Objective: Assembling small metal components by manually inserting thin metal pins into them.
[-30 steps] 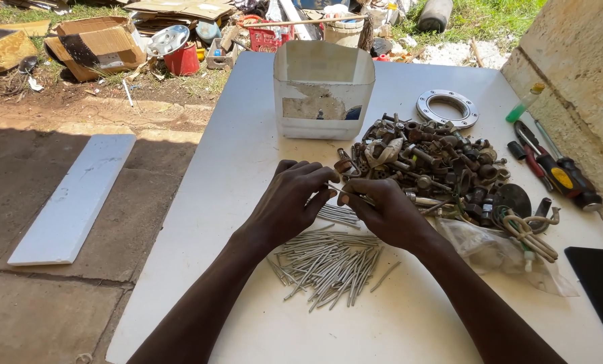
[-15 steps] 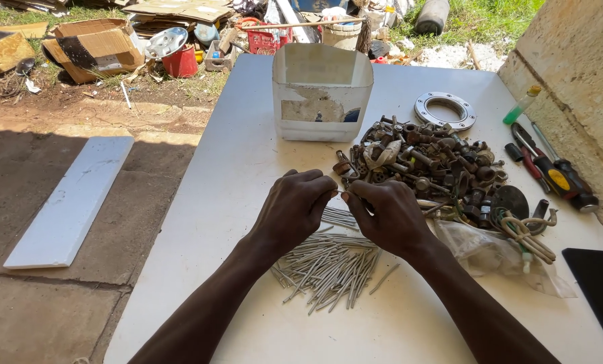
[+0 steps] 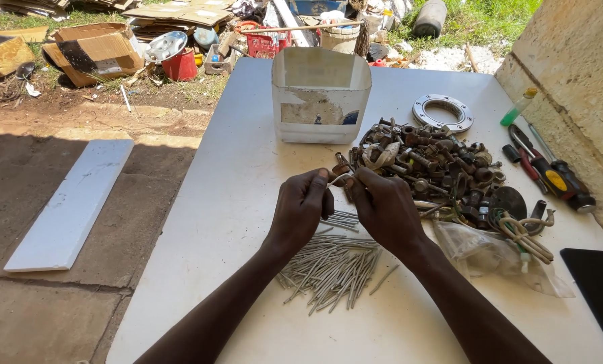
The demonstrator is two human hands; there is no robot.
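Note:
My left hand and my right hand meet above the white table, both pinching a thin bent nail between their fingertips. Just below the hands lies a heap of several grey nails. To the right of my right hand spreads a pile of rusty bolts, nuts and scrap metal.
A cut-open white plastic container stands at the back. Behind the pile lies a metal ring flange. Screwdrivers and pliers rest at the right edge, with a clear plastic bag, a dark phone, and a wall beyond. A white board lies on the ground.
Both hands have lifted slightly from the nail heap and drawn together, with the thin nail now showing between their fingertips.

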